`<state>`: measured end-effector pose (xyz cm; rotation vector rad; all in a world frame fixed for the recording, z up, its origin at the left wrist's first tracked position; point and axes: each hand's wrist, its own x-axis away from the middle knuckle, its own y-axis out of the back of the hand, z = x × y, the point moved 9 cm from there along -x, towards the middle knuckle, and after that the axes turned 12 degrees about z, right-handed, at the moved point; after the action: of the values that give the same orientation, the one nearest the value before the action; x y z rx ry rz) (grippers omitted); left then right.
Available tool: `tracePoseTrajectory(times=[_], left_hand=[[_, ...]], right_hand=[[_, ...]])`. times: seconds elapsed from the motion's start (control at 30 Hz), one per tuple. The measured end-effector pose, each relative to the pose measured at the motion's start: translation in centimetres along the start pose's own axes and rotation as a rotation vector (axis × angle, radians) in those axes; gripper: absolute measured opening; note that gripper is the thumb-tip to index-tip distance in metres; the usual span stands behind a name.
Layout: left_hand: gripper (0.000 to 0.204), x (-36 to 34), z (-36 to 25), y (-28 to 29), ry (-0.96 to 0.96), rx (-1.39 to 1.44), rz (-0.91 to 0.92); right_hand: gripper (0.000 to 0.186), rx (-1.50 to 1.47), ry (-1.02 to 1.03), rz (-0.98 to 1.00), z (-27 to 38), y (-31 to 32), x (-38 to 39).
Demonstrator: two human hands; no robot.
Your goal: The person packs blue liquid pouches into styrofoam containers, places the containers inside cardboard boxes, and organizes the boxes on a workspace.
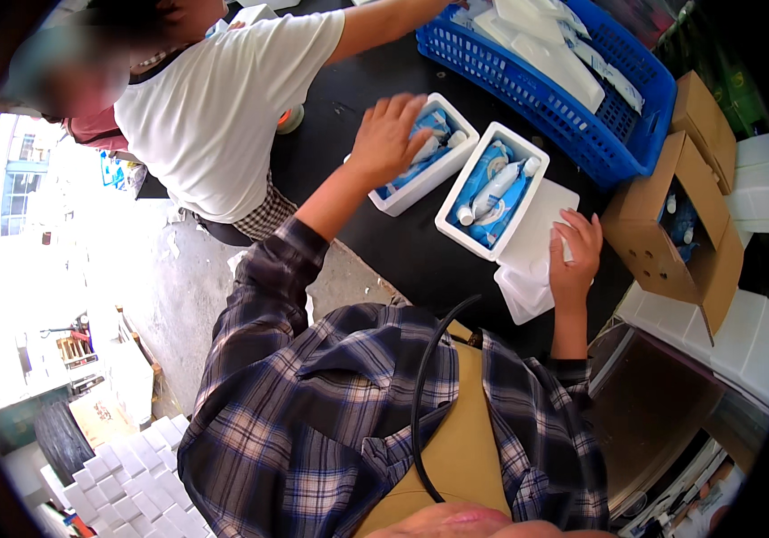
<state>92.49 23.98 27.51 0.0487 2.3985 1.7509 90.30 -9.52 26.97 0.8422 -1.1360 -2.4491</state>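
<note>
My left hand (389, 142) hovers over the left white foam box (400, 199), fingers spread and empty, hiding part of its contents. Blue packs and pale pouches with white caps fill that box. Beside it a second foam box (445, 221) stands uncovered, with blue packs and a white capped pouch (497, 190) lying on top. White foam lids (535, 224) overlap on the table to the right of this box. At their right edge is my right hand (574, 260), its fingers apart; whether it touches a lid I cannot tell.
A blue plastic crate (528, 99) holding white foam lids stands at the back of the black table (384, 247). To the right, an open cardboard box (649, 220) contains capped blue pouches. A person in a white shirt (223, 108) reaches toward the crate from the left.
</note>
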Motion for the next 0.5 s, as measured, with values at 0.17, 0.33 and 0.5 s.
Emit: tracePoseTrajectory(times=[0.17, 0.33, 0.5], left_hand=[[0.054, -4.7, 1.4, -5.1, 0.032, -0.254, -0.074], [0.056, -5.7, 2.6, -9.0, 0.113, -0.182, 0.07], [0.053, -5.1, 3.1, -8.6, 0.072, -0.191, 0.01]], right_hand=[[0.017, 0.153, -0.264, -0.032, -7.0, 1.6, 7.9], [0.024, 0.09, -0.535, -0.063, -10.4, 2.1, 15.5], [0.05, 0.047, -0.668, 0.089, -9.5, -2.6, 10.9]])
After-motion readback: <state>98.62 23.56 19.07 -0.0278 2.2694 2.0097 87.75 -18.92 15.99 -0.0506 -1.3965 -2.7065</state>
